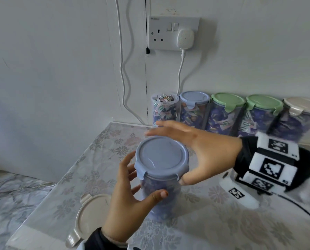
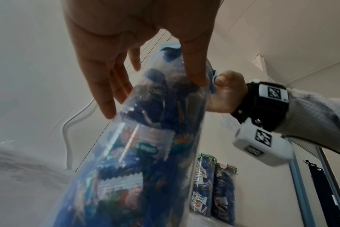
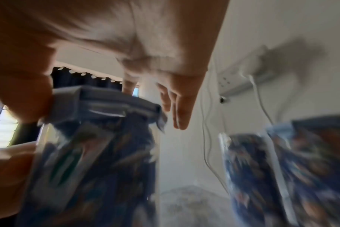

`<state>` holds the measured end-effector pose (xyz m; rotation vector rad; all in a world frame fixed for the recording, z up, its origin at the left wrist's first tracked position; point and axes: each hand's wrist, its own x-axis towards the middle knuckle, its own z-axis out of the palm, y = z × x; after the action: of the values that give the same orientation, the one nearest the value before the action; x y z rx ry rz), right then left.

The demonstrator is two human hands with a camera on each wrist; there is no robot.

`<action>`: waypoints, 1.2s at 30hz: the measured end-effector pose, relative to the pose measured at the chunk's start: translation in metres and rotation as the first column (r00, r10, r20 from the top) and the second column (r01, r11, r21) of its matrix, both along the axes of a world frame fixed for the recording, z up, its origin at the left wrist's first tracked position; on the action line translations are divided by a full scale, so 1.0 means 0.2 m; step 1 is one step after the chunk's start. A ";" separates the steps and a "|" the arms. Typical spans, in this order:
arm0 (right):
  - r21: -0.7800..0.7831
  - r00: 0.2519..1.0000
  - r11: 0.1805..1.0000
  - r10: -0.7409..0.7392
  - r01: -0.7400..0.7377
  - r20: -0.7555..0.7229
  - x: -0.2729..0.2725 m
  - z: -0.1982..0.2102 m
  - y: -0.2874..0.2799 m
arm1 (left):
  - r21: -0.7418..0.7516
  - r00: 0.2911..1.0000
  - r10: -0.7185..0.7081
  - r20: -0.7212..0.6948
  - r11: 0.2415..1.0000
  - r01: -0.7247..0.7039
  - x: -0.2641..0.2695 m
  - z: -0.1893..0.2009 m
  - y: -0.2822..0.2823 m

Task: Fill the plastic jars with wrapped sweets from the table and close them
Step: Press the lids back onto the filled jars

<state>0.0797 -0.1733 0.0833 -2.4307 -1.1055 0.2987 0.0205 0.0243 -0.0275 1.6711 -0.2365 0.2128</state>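
Clear plastic jar (image 1: 159,192) w/ blue clip lid (image 1: 161,156) on, upright mid-table, packed w/ blue wrapped sweets (image 2: 145,153). Along the table's back edge — a row of five more sweet-filled jars: leftmost open jar (image 1: 164,110) w/o lid, then blue-lidded (image 1: 193,109), two green-lidded (image 1: 226,112) (image 1: 260,114), one beige-lidded (image 1: 298,118). Spare beige lid (image 1: 89,217) lies flat near the table's front-left edge.

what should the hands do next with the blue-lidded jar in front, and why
Probably press down the lid's side flaps. The round blue lid already sits on the clear plastic jar of wrapped sweets; the left hand holds the jar, and the right hand's thumb rests at a flap.
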 end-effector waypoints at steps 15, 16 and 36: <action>0.596 0.897 0.683 -0.219 0.423 -0.385 -0.18 -0.35 -0.30 | 0.039 0.998 -0.053 0.031 0.998 0.052 0.01 0.08 -0.24; 0.604 0.894 0.670 -0.234 0.432 -0.381 -0.19 -0.34 -0.36 | 0.045 0.997 -0.076 0.026 0.996 0.075 0.01 0.09 -0.30; 0.698 0.686 0.265 -0.585 0.665 -0.432 -0.54 -0.37 -1.86 | 0.037 0.885 -0.455 0.097 0.890 0.454 0.10 0.04 -2.02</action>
<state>-0.0275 -0.5452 0.0098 -1.7047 -0.0261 -0.3404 0.0398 -0.3793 -0.0194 1.5706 -0.7011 -0.0589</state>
